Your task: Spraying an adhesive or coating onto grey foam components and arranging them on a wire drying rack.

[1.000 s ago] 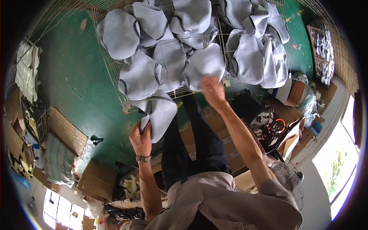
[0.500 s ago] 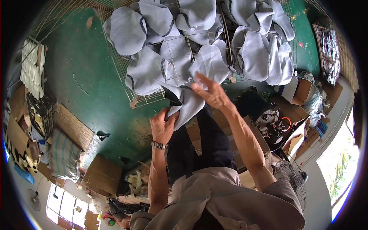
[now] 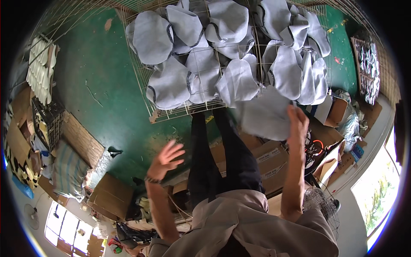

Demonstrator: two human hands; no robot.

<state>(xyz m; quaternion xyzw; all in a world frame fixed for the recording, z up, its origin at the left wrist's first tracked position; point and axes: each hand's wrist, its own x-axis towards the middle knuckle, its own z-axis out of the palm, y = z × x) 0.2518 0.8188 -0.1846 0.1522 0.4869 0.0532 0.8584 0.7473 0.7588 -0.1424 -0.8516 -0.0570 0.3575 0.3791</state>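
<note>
The grey cloth piece [image 3: 265, 118] is blurred, seemingly pinched in my right hand [image 3: 298, 124] below the wire rack [image 3: 141, 92]; my left hand [image 3: 165, 156] is spread, empty.

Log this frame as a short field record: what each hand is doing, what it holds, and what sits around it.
left hand: open, fingers spread, holding nothing, above the green floor
right hand: raised, gripping a grey fabric piece
grey fabric piece: blurred, just off the near edge of the wire rack
wire rack: bears many overlapping grey fabric pieces
surroundings: cardboard boxes beside the person's legs, a fan at lower right
unclear: exact shape of the held piece, because of blur
</note>
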